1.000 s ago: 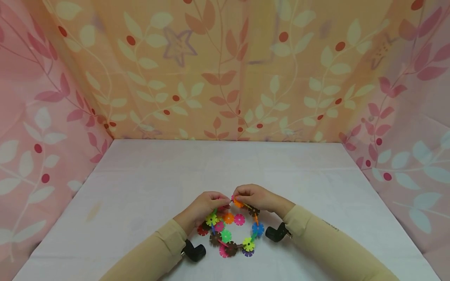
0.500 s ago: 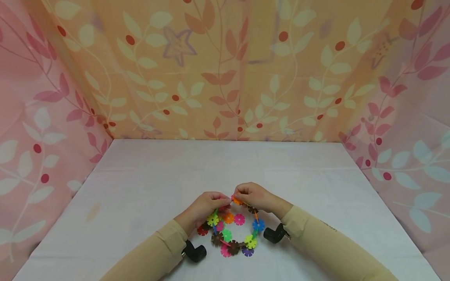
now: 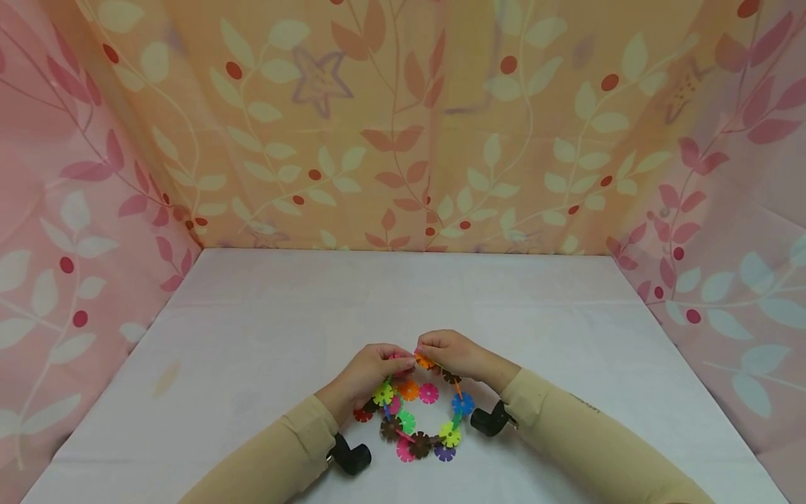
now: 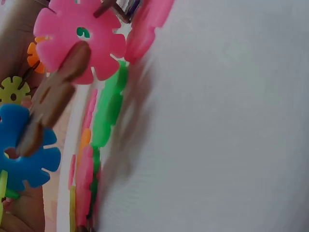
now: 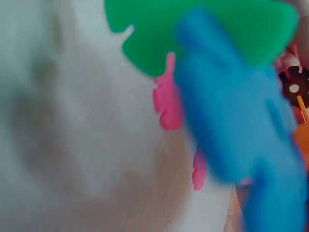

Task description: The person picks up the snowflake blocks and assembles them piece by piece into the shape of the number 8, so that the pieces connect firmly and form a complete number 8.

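Leaf-print cloth (image 3: pixel 403 126) backs a white table (image 3: pixel 403 294) bearing notched discs (image 3: pixel 464 404).

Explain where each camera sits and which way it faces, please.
Head: on the person's head, facing forward and down at multicoloured, flower-shaped plastic discs and a white tabletop; left hand, right hand and beige fabric sleeves show.
Left wrist: on that wrist, facing a pink disc close up; skin shows at the left edge.
Right wrist: on that wrist, facing a blurred blue disc; apparently skin at the right edge.
Shared: both wrist views include the tabletop.
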The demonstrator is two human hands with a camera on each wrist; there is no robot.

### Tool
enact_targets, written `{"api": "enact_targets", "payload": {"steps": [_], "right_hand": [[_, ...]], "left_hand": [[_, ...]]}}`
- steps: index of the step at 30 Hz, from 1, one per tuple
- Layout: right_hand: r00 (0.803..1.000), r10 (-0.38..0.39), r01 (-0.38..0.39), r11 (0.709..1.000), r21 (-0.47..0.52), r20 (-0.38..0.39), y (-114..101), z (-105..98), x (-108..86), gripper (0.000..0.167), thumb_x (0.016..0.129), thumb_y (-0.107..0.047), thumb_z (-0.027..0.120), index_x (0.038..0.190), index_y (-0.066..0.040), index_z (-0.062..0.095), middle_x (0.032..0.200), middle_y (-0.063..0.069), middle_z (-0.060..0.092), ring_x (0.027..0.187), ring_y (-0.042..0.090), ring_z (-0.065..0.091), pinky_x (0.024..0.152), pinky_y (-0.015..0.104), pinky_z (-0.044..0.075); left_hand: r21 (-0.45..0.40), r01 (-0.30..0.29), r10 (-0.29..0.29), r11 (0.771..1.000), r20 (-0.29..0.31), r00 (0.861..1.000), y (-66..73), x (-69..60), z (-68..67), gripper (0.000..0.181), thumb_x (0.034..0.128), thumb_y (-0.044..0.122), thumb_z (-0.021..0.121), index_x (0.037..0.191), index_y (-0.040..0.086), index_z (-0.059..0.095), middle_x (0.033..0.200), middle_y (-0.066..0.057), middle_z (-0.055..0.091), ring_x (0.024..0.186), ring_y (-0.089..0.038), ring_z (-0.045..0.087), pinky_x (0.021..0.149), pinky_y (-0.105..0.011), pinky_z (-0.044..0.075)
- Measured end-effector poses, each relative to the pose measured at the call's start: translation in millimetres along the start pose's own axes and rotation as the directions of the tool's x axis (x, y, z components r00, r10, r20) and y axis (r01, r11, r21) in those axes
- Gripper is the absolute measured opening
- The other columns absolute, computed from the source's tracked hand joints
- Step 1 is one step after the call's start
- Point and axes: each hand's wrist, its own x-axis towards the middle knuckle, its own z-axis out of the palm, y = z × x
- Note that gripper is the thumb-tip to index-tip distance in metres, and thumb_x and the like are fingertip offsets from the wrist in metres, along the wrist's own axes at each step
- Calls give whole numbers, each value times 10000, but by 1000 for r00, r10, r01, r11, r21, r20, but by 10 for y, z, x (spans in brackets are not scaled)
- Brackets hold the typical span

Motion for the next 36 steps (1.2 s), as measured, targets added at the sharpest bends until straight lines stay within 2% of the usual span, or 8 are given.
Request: {"api": "enact_targets", "payload": {"steps": [3, 7, 10, 16, 19, 24, 28, 36], "right_hand": [[1000, 5, -4, 999, 35, -17, 20, 1, 1, 324, 973, -192, 406, 722, -10, 499, 624, 134, 484, 512, 175, 482, 459, 257, 409], [998, 21, -16, 997, 78, -52, 54, 3, -10, 268, 942, -125, 407, 711, -3, 465, 625, 91, 490, 515, 185, 521, 461, 262, 432], [998, 19, -17, 999, 44, -54, 61, 2, -20, 243, 932, -108, 438, 707, -24, 479, 639, 63, 502, 514, 184, 523, 440, 255, 427], [996, 16, -15, 1000, 13, -92, 55, -11, -38, 233, 952, -155, 469, 751, -51, 525, 656, 114, 575, 499, 197, 512, 421, 254, 427], [994, 10, -7, 1000, 29, -113, 54, -16, -34, 225, 957, -161, 468, 775, -51, 540, 686, 152, 614, 513, 211, 526, 424, 252, 421], [995, -5, 9, 999, 38, -100, 51, 10, -16, 224, 961, -152, 461, 779, -45, 535, 712, 179, 622, 503, 207, 515, 420, 248, 414], [993, -5, 11, 999, 52, -118, 39, 54, -15, 226, 963, -132, 453, 766, -38, 510, 667, 146, 594, 469, 165, 468, 407, 238, 395], [987, 7, 12, 993, 118, -162, 17, 113, -19, 232, 958, -87, 448, 738, -25, 488, 609, 97, 557, 462, 167, 462, 388, 236, 375]], "left_hand": [[-15, -4, 4, 1000, 6, 1000, -3, 0, -3, 365, 858, 301, 628, 998, -35, 656, 949, -183, 665, 810, -182, 632, 768, -309, 512], [-34, 1, 0, 999, 14, 1000, -10, 6, -23, 387, 852, 315, 632, 1004, -41, 650, 951, -182, 668, 811, -206, 638, 767, -317, 516], [-42, 12, -12, 999, 14, 1000, -5, 12, -35, 365, 843, 317, 644, 984, -19, 664, 938, -172, 673, 796, -202, 642, 752, -305, 520], [-37, 36, -37, 999, -2, 999, 9, 16, -54, 323, 873, 280, 616, 993, -17, 661, 930, -160, 674, 788, -200, 638, 731, -287, 514], [-38, 32, -32, 999, 4, 999, 6, 16, -50, 336, 887, 260, 599, 1023, -44, 644, 952, -178, 668, 801, -205, 641, 739, -294, 516], [-40, 21, -21, 999, 6, 1000, 7, 4, -31, 354, 881, 269, 607, 1025, -52, 640, 955, -185, 667, 806, -186, 642, 755, -301, 513], [-43, 11, -11, 999, -11, 1000, -4, 0, -16, 356, 863, 276, 629, 1005, -50, 649, 933, -186, 665, 801, -182, 638, 754, -305, 513], [-95, -20, 14, 995, -57, 998, -34, 30, 53, 315, 821, 265, 674, 930, -30, 674, 886, -136, 675, 851, -259, 653, 764, -313, 524]]}}
